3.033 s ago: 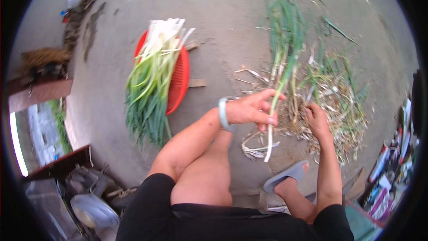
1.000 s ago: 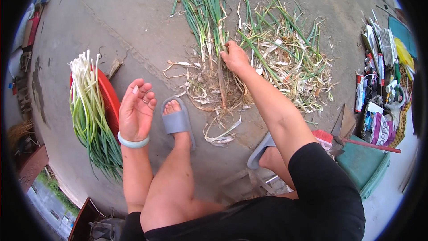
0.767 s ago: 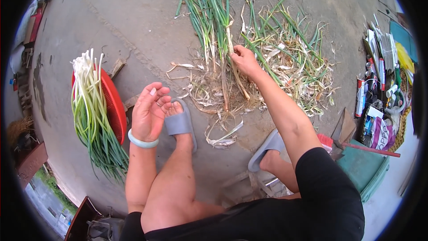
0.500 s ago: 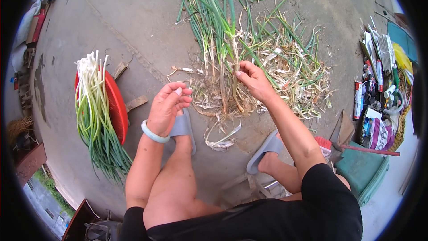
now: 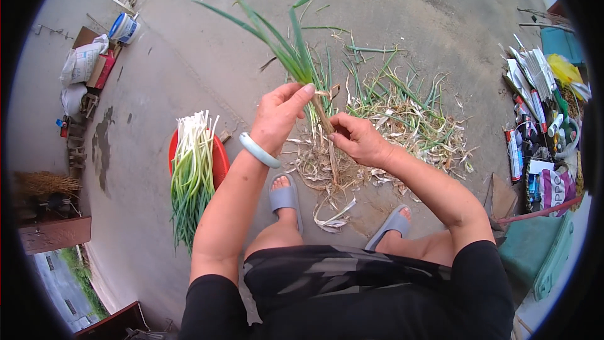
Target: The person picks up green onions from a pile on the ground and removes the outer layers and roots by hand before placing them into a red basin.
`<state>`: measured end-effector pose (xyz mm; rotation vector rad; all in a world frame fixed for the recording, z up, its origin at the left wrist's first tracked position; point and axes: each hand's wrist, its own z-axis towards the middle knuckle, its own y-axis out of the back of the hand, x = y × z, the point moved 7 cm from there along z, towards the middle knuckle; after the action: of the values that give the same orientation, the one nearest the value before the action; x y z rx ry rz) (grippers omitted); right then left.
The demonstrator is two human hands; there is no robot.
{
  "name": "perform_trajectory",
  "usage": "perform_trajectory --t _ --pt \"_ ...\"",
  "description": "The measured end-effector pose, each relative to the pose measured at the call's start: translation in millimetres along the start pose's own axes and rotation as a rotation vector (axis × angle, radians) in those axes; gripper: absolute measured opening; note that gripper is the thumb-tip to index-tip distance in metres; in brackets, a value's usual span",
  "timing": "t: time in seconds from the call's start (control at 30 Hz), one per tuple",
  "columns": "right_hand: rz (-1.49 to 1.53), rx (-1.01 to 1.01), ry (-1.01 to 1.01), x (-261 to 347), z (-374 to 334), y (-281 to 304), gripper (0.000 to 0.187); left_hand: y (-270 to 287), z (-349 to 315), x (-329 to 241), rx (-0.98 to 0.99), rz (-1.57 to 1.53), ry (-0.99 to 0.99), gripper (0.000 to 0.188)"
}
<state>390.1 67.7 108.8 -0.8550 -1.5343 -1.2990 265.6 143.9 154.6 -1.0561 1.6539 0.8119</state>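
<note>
A leafy green onion [image 5: 296, 60] slants up and away between my two hands. My left hand [image 5: 281, 113], with a pale bangle on its wrist, is closed in a pinch where its green leaves meet the stalk. Lower down the brownish stalk, the fingertips of my right hand [image 5: 360, 141] grip it. More unpeeled green onions [image 5: 332, 165] lie on the ground beneath, partly hidden by my hands. To their right spreads a heap of stripped skins and leaves [image 5: 418, 129]. At left, cleaned green onions [image 5: 194, 158] with white ends lie across a red plastic basket [image 5: 221, 160].
Grey slippers [image 5: 285, 198] are on my feet, close to the scraps. A green bin [image 5: 535, 249] and a cluttered pile with papers [image 5: 533, 79] and tubes stand at right. Along the left wall are a white bucket [image 5: 124, 28] and sacks [image 5: 83, 60].
My left hand, empty before, has come across and taken hold of the green onion. The right hand has lifted it off the others. The view has shifted, showing more of the left wall.
</note>
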Motion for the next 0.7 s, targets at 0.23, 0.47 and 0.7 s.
perform_trajectory --t 0.23,0.47,0.7 --pt "-0.101 -0.049 0.106 69.0 -31.7 36.2 0.025 -15.4 -34.6 -43.6 -0.039 -0.136 -0.005 0.02" --pt "0.295 -0.35 0.037 96.4 -39.2 63.9 0.029 -55.8 -68.1 -61.3 -0.109 -0.213 -0.194 0.019" --pt "0.735 -0.425 -0.034 81.7 -47.1 48.2 0.013 -55.3 -75.1 -48.3 -0.24 -0.125 -0.262 0.023"
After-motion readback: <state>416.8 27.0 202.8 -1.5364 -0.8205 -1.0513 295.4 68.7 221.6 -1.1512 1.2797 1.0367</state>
